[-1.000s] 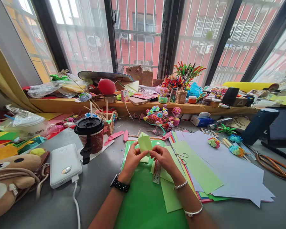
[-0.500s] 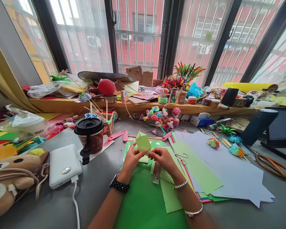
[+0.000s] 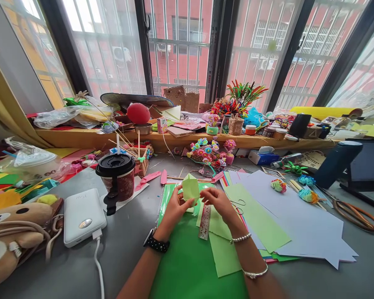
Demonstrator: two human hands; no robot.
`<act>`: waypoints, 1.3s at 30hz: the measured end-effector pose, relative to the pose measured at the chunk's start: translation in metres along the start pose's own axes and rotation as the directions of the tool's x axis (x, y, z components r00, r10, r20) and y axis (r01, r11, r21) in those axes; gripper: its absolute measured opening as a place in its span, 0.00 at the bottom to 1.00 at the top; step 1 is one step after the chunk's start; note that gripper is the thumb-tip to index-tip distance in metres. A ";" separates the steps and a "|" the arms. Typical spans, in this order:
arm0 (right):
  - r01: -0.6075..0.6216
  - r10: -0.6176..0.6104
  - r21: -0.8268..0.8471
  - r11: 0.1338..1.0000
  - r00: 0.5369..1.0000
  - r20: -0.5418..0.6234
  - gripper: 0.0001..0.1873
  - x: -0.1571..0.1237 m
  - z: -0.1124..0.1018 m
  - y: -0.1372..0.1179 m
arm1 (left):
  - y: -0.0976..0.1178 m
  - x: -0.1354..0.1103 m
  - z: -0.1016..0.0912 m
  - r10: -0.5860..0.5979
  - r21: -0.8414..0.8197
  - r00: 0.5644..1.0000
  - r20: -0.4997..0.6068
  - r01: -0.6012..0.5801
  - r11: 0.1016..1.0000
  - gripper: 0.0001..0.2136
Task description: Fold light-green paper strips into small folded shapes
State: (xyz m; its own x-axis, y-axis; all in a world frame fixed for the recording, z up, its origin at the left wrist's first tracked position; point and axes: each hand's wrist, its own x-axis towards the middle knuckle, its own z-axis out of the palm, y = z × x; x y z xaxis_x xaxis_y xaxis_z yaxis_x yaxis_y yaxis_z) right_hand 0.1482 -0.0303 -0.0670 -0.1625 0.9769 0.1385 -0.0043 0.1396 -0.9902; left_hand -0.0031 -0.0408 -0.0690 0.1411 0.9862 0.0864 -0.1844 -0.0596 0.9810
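Since earlier frame, right hand (image 3: 218,200) risen toward folded paper (image 3: 190,187). Paper upright at frame centre, just above both hands; left hand (image 3: 173,211) pinches bottom, right fingers closed on lower-right corner.

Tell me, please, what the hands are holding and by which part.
Both hands hold a folded light green paper by its lower part: left hand at bottom left, right hand at lower right.

Power bank (image 3: 84,216): a short embossed mark is showing near its far edge, too faint to read with certainty.
Ruler (image 3: 205,216): scale marks are running along its length, the numbers too small to make out.
Window frame strip (image 3: 209,78): vertical print is showing, illegible.
Tan card (image 3: 312,159): dark lettering is showing on the tabletop (image 3: 127,249), blurred beyond reading.
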 end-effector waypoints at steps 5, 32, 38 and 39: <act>0.010 0.010 0.112 0.994 0.984 -0.180 0.19 0.001 -0.006 -0.005 | -0.001 -0.004 0.003 -0.044 0.110 0.977 0.207 0.021 0.994 0.18; 0.018 0.092 0.248 0.969 0.902 -0.422 0.14 0.002 -0.010 -0.001 | 0.002 0.001 -0.011 0.146 0.052 0.941 -0.305 -0.136 0.989 0.19; 0.036 0.064 0.332 0.943 0.956 -0.286 0.13 0.001 -0.002 -0.002 | 0.009 0.000 -0.007 0.052 -0.018 0.967 -0.250 -0.058 0.998 0.16; 0.033 0.062 0.335 0.942 0.961 -0.268 0.13 0.001 -0.001 -0.002 | 0.010 0.000 -0.006 0.022 -0.023 0.978 -0.207 -0.027 0.999 0.16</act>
State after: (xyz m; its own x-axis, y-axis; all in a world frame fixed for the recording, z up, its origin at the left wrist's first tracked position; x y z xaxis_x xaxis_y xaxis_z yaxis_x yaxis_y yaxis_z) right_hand 0.1490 -0.0297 -0.0647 0.1080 0.9912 0.0771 -0.3399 0.1097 -0.9340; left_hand -0.0111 -0.0406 -0.0606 -0.0679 0.9952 0.0703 -0.2103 -0.0831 0.9741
